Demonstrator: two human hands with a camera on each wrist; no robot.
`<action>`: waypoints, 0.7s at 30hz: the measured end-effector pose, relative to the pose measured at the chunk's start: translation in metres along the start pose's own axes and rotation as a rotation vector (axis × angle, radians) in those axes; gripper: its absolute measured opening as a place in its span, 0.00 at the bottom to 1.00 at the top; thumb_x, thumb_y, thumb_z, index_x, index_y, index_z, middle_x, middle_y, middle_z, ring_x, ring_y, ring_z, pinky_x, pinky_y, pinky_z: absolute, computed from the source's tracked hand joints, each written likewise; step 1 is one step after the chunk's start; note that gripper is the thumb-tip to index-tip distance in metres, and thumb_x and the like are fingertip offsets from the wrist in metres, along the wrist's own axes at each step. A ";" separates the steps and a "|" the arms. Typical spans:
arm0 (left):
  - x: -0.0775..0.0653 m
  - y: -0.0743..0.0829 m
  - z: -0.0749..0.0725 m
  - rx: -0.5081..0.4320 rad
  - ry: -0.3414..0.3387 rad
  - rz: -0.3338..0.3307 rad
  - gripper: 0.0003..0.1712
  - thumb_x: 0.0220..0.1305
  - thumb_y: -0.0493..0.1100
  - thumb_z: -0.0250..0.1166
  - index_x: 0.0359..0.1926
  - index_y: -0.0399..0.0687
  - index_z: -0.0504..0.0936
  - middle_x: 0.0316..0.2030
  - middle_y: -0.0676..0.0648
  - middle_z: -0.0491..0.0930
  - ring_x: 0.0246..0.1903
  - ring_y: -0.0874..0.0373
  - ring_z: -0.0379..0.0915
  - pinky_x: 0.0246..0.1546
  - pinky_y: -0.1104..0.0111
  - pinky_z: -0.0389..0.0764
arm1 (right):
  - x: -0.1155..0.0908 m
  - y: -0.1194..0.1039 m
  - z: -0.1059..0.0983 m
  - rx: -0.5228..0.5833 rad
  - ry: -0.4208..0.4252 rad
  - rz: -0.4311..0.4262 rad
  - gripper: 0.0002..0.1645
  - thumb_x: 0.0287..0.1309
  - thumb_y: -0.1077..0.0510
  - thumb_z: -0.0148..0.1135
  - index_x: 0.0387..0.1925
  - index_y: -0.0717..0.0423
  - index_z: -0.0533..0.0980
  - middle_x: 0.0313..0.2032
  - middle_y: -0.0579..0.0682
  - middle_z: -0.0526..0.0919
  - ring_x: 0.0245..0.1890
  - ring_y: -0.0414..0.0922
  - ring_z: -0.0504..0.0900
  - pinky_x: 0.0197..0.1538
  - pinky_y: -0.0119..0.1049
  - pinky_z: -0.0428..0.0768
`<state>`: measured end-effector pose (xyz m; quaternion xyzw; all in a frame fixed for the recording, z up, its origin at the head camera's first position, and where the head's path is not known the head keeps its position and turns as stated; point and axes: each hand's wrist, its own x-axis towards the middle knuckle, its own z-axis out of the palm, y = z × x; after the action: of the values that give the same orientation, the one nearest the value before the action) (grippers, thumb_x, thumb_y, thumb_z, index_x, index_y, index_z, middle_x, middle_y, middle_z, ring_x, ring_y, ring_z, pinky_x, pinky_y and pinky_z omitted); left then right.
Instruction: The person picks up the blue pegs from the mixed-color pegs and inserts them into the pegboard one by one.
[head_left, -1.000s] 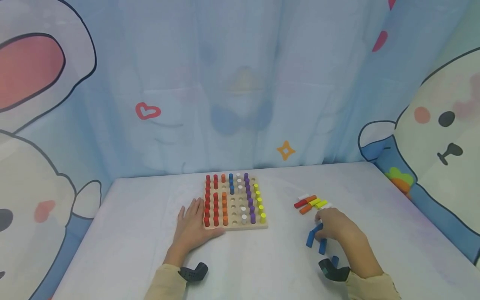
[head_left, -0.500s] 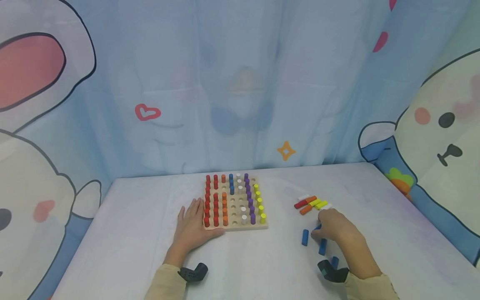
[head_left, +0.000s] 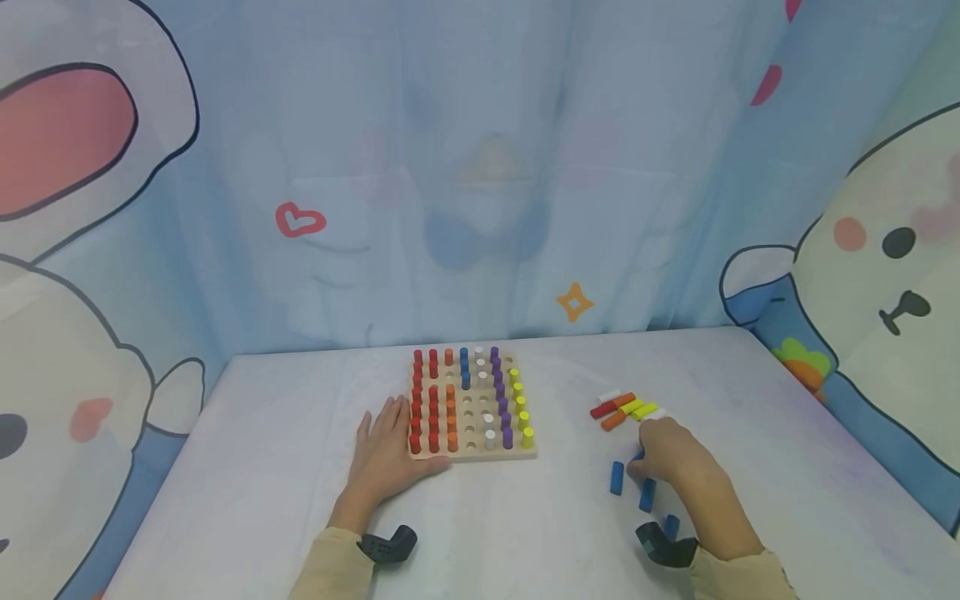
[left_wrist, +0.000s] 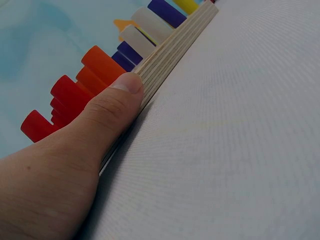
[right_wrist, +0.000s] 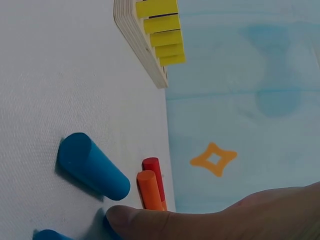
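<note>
My left hand [head_left: 388,457] rests against a wooden pegboard [head_left: 495,455], its fingers along the left side and its thumb on the front edge. Rows of red, orange, blue, white, purple and yellow pegs stand upright in the board. Off to the right, my right hand [head_left: 678,457] is low over the table, thumb and fingers around a blue peg [right_wrist: 110,230] that is mostly hidden. Another blue peg [head_left: 617,477] lies just left of the thumb. Two more blue pegs, one [head_left: 647,495] under the palm and one [head_left: 672,526] by the wrist, lie closer to me.
Beyond my right hand lies a loose group of pegs: red [head_left: 602,410], orange [head_left: 613,422], yellow [head_left: 643,410] and white [head_left: 609,395]. Several holes show in the board, mainly in the blue column. A patterned curtain [head_left: 495,283] hangs behind the white table [head_left: 525,533].
One blue peg beside my right thumb has shifted left and slightly nearer, coming apart from the one under the fingers. My right hand has barely moved; the left stays put.
</note>
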<state>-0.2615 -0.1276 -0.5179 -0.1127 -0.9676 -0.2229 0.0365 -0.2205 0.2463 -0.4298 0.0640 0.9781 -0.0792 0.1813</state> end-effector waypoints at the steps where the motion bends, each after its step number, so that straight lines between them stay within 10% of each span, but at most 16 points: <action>1: 0.000 0.000 0.000 -0.001 0.000 0.000 0.70 0.39 0.81 0.61 0.73 0.39 0.52 0.73 0.41 0.53 0.73 0.47 0.44 0.72 0.46 0.42 | 0.000 0.000 0.000 0.003 -0.001 0.001 0.24 0.47 0.52 0.73 0.37 0.67 0.75 0.26 0.52 0.76 0.27 0.46 0.73 0.36 0.40 0.81; 21: 0.001 0.001 0.000 -0.007 -0.003 -0.007 0.71 0.39 0.81 0.61 0.73 0.40 0.52 0.73 0.42 0.53 0.73 0.47 0.44 0.72 0.46 0.42 | 0.006 0.001 0.003 -0.019 0.067 -0.087 0.23 0.45 0.60 0.74 0.43 0.67 0.78 0.31 0.53 0.80 0.32 0.47 0.75 0.46 0.50 0.81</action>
<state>-0.2618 -0.1269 -0.5175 -0.1096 -0.9672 -0.2264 0.0340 -0.2254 0.2473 -0.4346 0.0221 0.9862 -0.0756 0.1455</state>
